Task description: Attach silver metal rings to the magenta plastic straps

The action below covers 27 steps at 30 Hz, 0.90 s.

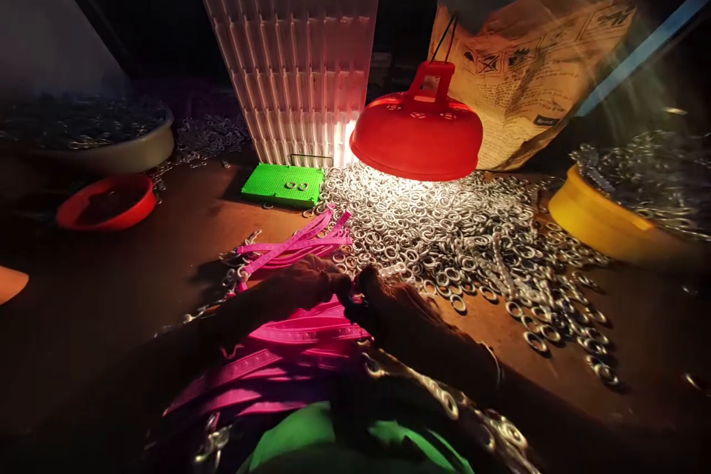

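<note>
Left hand: low at the middle of the bench, over the pink straps; the fingers are curled in toward the right hand, and what they pinch is too dark to tell.
Right hand: just beside the left, fingertips meeting it; the fingers are bent closed on something small and dark, which cannot be made out.
Pink straps: a loose bundle lying flat under both hands, some ends fanning up toward the green block, with metal ends on the left.
Metal rings: a wide bright heap spread on the bench right of and behind the hands, reaching under the lamp.
Red lamp: hangs low over the heap, lit below.
Green block: flat, behind the straps, two rings on top.
Yellow bowl: far right, piled with rings.
Red bowl: far left, dark contents.
White ribbed trays: stacked upright behind the green block.
</note>
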Available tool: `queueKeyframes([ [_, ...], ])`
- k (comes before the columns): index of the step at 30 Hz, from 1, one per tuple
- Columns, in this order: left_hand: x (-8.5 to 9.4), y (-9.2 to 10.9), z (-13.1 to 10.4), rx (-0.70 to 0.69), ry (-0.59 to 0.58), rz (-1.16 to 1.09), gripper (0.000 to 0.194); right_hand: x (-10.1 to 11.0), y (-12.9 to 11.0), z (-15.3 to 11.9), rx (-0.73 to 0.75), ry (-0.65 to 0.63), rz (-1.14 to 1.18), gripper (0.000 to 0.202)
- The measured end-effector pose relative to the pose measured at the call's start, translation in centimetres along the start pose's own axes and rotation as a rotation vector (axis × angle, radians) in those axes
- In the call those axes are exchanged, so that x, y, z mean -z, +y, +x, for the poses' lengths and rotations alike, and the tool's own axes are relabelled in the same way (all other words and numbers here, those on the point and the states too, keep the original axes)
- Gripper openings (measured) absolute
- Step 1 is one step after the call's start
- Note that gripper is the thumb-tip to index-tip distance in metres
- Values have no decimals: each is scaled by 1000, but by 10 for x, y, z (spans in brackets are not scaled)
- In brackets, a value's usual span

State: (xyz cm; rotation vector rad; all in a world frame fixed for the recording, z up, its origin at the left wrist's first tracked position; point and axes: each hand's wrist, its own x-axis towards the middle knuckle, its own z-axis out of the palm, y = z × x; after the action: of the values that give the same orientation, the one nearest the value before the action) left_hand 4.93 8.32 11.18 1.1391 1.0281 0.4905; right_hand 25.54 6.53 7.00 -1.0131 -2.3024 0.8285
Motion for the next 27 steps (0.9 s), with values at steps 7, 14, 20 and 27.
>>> queueKeyframes([
  [7,-42,-21,-48,113,-116,-41,36,-12,-31,-82,-215,-132,206,42],
  [14,-64,-59,-61,11,-47,-164,38,-27,-41,-73,-243,-224,485,33],
  [20,-61,-64,-54,110,-97,-304,36,-20,-47,-56,-197,-336,339,17],
  [27,-59,-69,-46,178,-68,-382,40,-9,-57,-42,-244,-468,196,11],
])
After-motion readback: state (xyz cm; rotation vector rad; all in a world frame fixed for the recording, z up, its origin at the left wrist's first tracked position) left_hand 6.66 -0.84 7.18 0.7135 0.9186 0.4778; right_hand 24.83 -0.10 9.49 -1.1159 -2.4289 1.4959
